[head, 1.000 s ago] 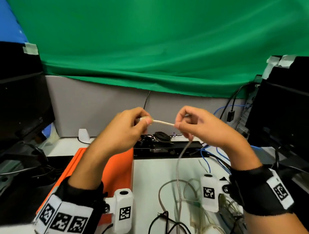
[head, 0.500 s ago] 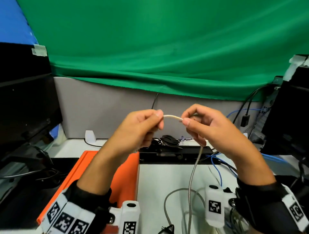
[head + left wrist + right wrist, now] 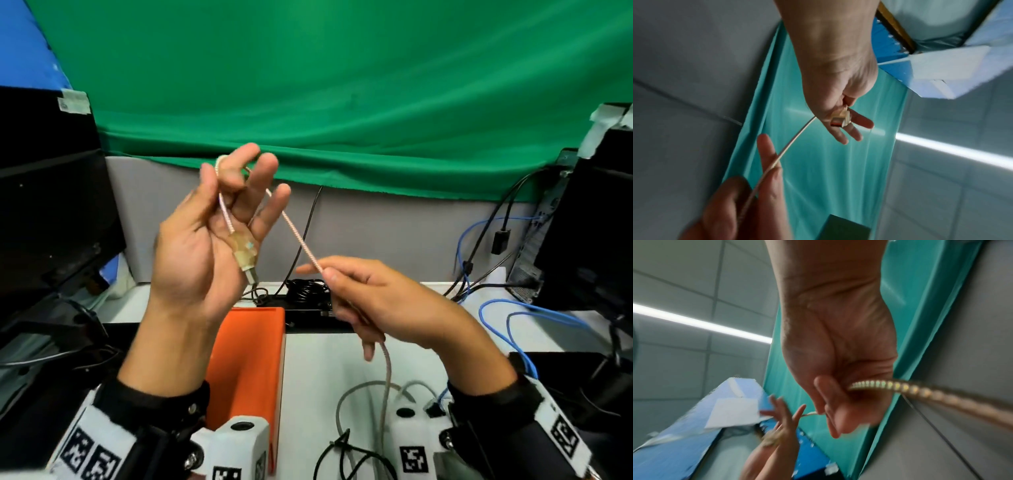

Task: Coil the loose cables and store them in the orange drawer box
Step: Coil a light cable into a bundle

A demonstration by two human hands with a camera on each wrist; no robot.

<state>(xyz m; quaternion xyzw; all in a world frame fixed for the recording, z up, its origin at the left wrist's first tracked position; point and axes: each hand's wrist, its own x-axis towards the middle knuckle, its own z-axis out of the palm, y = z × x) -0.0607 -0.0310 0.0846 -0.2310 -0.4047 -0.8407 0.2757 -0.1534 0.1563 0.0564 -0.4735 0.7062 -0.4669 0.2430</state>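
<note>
A pale braided cable [image 3: 298,240] runs taut between both hands above the desk. My left hand [image 3: 236,178] is raised with its palm toward me. The cable loops over its upper fingers, one finger bends against it, and the other fingers are spread. The translucent plug [image 3: 245,253] hangs down across that palm, also in the left wrist view [image 3: 839,118]. Lower right, my right hand [image 3: 325,272] pinches the cable between thumb and forefinger. The slack drops past the wrist [image 3: 890,386] to the desk. The orange drawer box [image 3: 250,359] lies under my left forearm.
Loose grey and black cables [image 3: 359,445] lie on the white desk at the front. A black coiled cable [image 3: 308,291] sits on a dark unit behind the box. Blue cables [image 3: 513,308] run to a computer [image 3: 599,222] on the right. A dark monitor [image 3: 44,205] stands left.
My left hand has risen and turned palm toward me with the cable looped over its fingers. The right hand has dropped and slid along the cable, so the hands are farther apart.
</note>
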